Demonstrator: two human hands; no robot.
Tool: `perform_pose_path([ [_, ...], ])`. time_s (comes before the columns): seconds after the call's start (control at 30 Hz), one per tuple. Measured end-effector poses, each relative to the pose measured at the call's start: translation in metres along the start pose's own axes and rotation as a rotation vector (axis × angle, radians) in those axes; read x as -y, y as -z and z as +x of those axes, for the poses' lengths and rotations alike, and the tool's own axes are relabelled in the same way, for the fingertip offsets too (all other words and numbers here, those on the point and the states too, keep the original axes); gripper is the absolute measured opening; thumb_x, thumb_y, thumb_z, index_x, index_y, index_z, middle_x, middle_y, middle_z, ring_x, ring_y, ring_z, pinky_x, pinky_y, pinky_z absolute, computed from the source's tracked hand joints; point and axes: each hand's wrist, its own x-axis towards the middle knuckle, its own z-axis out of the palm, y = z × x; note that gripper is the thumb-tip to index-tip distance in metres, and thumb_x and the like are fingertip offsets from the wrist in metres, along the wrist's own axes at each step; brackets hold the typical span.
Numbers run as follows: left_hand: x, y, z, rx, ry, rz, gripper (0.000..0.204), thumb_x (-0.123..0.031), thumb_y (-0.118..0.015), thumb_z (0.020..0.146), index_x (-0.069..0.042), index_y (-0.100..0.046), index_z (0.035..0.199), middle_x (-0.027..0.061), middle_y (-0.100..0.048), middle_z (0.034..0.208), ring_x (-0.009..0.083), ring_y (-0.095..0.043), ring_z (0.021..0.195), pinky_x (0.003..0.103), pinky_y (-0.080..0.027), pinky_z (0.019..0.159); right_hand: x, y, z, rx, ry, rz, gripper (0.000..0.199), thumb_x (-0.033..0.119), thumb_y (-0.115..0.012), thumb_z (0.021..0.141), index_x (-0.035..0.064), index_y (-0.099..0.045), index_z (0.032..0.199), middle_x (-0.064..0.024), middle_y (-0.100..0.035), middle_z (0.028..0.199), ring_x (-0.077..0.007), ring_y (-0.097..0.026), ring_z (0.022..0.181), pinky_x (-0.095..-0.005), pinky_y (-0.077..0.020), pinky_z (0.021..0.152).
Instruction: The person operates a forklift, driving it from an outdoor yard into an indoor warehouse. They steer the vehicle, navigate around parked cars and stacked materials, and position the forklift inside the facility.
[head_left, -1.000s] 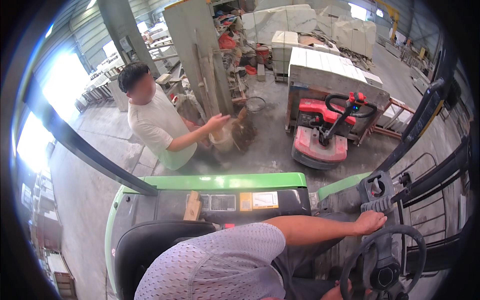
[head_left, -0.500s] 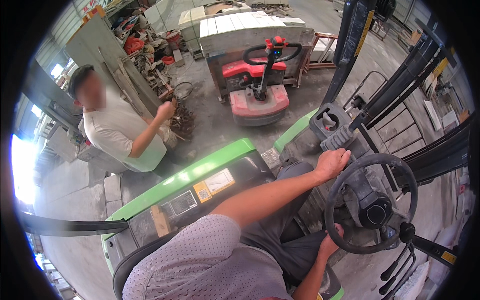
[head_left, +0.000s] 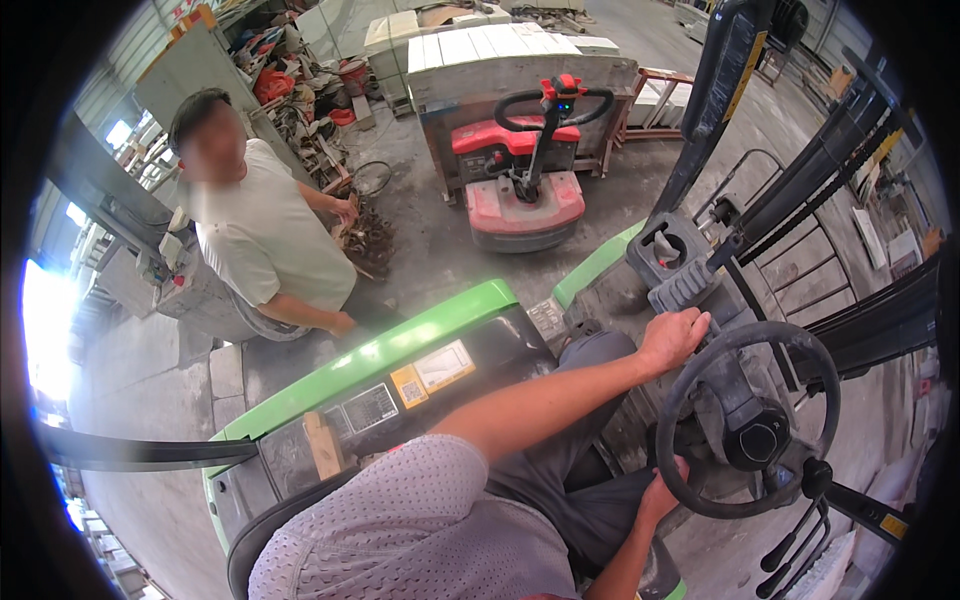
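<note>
I sit on a green forklift (head_left: 400, 345). My left hand (head_left: 675, 340) reaches forward with the arm straight and is closed on the upper left rim of the black steering wheel (head_left: 800, 345). My right hand (head_left: 660, 497) grips the same wheel at its lower left rim, with only part of the hand showing. Grey control levers (head_left: 675, 265) stand just beyond my left hand. The black mast (head_left: 800, 190) rises ahead of the wheel.
A person in a pale T-shirt (head_left: 265, 235) stands close to the forklift's left side, beside a heap of rusty metal parts (head_left: 368, 240). A red pallet truck (head_left: 525, 190) is parked ahead before a pallet of white blocks (head_left: 480, 50). Shelving and clutter line the back left.
The view has swung toward the front of the forklift. My right hand has come into sight on the wheel. The standing person has lowered one arm to their side.
</note>
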Motion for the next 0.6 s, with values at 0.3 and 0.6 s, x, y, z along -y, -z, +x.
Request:
perform_pose_path([
  [0.3, 0.017, 0.009, 0.009, -0.018, -0.003, -0.029, 0.042, -0.037, -0.054, 0.104, -0.003, -0.062, 0.082, 0.0268, -0.065, 0.077, 0.0504, -0.064, 0.078, 0.059, -0.049, 0.070, 0.003, -0.019, 0.002, 0.016, 0.004, 0.010, 0.017, 0.006, -0.059, 0.100, -0.0036, -0.067, 0.112, -0.0141, -0.070, 0.100, -0.0252, -0.067, 0.091, -0.0375, -0.0540, 0.083],
  [0.6, 0.041, 0.073, 0.002, -0.003, -0.023, -0.057, 0.039, -0.035, -0.054, 0.104, -0.003, -0.062, 0.084, 0.0270, -0.065, 0.079, 0.0505, -0.063, 0.079, 0.059, -0.049, 0.070, 0.032, -0.064, -0.044, -0.019, 0.007, 0.011, 0.016, 0.006, -0.060, 0.099, -0.0018, -0.068, 0.111, -0.0134, -0.069, 0.100, -0.0250, -0.067, 0.091, -0.0373, -0.0535, 0.083],
])
